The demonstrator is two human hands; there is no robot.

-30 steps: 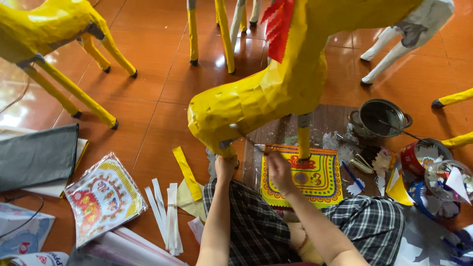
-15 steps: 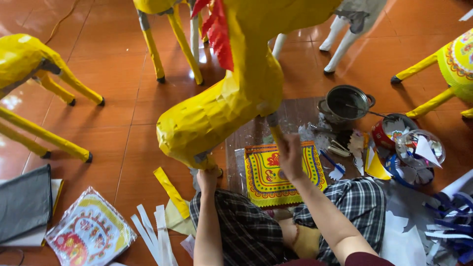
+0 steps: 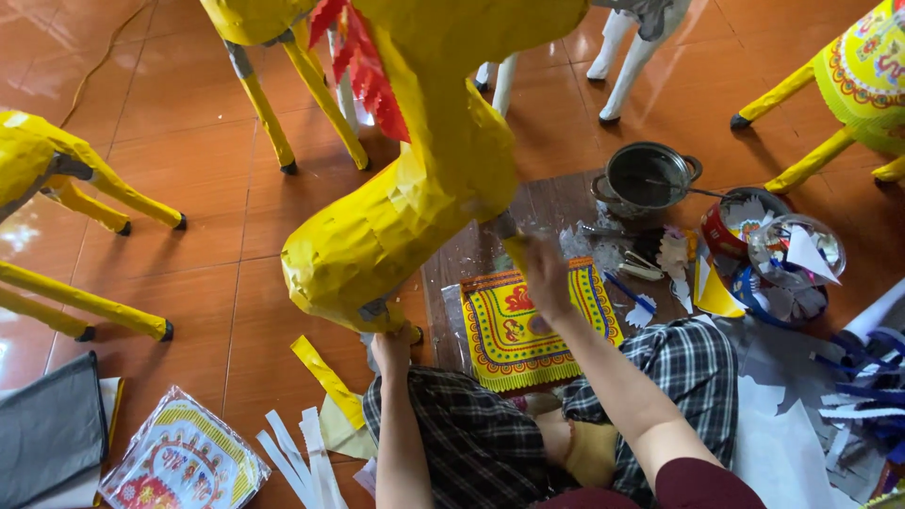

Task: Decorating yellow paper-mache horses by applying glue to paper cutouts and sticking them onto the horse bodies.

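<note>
Left hand (image 3: 391,347) fingers closed under the yellow papier-mâché horse (image 3: 415,203) at its head; right hand (image 3: 545,278) grips its front leg. Likely light, hollow, crushable; hold legs. It stands over the mat's (image 3: 556,212) left edge.

1. A clear plastic packet (image 3: 184,464) of printed paper in yellow, red and white, flat and rounded, lies on the floor well to the left of the left hand (image 3: 391,349).
2. A round red printed tin (image 3: 731,231) stands right of the right hand (image 3: 545,278), beyond the scraps.
</note>
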